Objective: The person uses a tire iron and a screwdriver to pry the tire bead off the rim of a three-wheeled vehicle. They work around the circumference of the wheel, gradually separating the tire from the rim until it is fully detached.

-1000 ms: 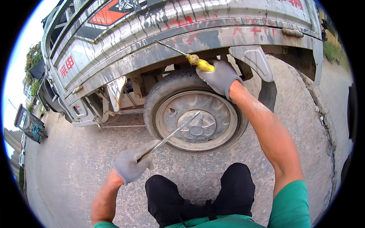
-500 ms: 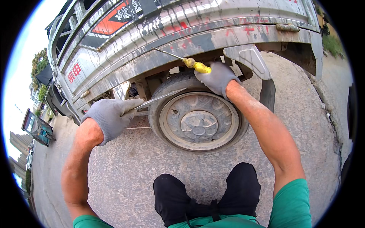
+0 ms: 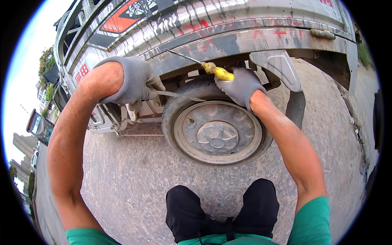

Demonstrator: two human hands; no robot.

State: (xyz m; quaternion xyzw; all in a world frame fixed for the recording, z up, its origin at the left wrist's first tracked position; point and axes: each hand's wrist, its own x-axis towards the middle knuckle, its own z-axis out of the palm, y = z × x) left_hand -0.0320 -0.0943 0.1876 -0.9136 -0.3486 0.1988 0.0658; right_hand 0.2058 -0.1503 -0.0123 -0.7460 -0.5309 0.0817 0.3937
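Observation:
My left hand [image 3: 136, 83], in a grey glove, grips a long flat metal bar [image 3: 179, 95], whose far tip reaches the top of the wheel rim, where tire [image 3: 173, 149] and rim [image 3: 216, 155] meet. My right hand [image 3: 241, 85], also gloved, rests at the tire's top, closed on a yellow-handled screwdriver [image 3: 220, 72]; its shaft points up and left across the lower body panel of a dirty silver cargo vehicle [image 3: 257, 20]. Whether its tip touches the panel I cannot tell. The hubcap-like center [image 3: 216, 141] is dusty and grey.
A bracket plate [image 3: 273, 65] and a dark mud flap [image 3: 294, 110] hang right of the wheel. Rough pavement [image 3: 122, 171] lies below, with a crack along the right. Small parked vehicles [image 3: 39, 124], trees and buildings show at far left. My dark-clad knees are below.
My left hand has risen up and forward with the bar, turning it flatter, its tip now at the rim's top. My right hand has stayed nearly in place with the screwdriver.

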